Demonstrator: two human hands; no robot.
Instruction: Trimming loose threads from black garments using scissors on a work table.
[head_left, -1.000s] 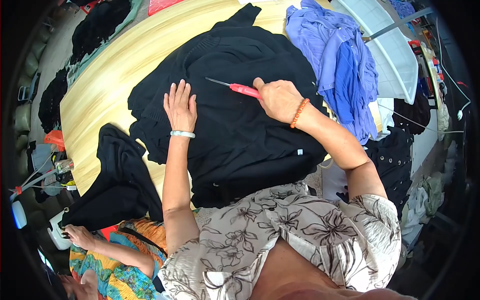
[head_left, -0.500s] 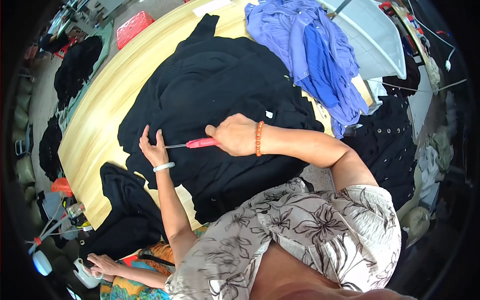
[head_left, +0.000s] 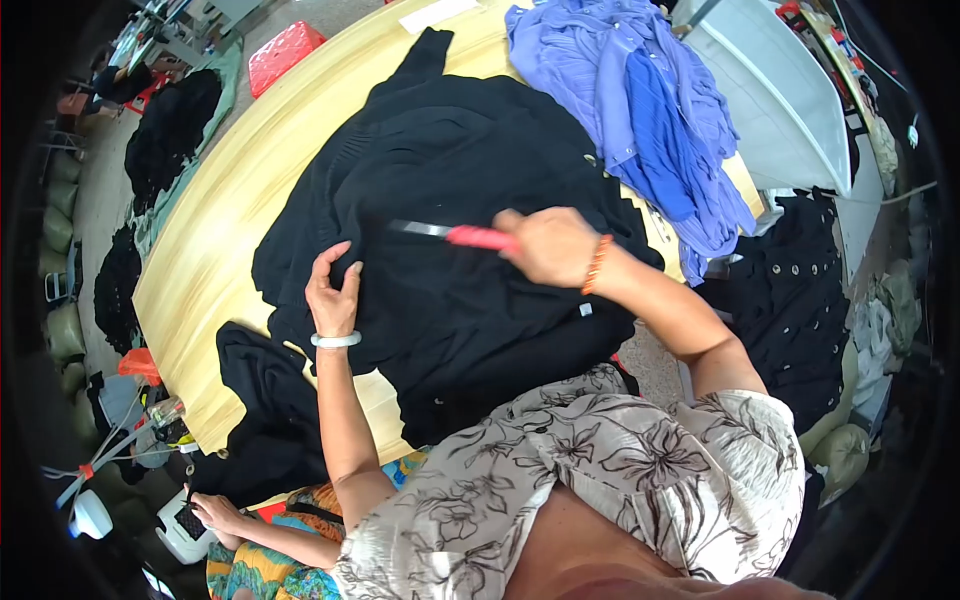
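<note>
A large black knit garment lies spread over the wooden table, creased and with one sleeve pointing to the far edge. At its left part my left hand is closed on a fold of the cloth between thumb and fingers. My right hand grips a tool with a pinkish-red handle and a narrow metal blade. Motion blurs the blade, so its exact kind is unclear. The tool points left above the garment, its tip apart from my left hand. A small white label shows on the black cloth below my right wrist.
Purple-blue garments are heaped at the table's far right. Another black garment hangs over the near left corner, beside another person's hand. Dark clothing with metal eyelets lies right of the table. A red stool stands beyond it.
My right hand has moved right and away from me, drawing the tool off from my left hand. The left hand's spread fingers have drawn together on the cloth.
</note>
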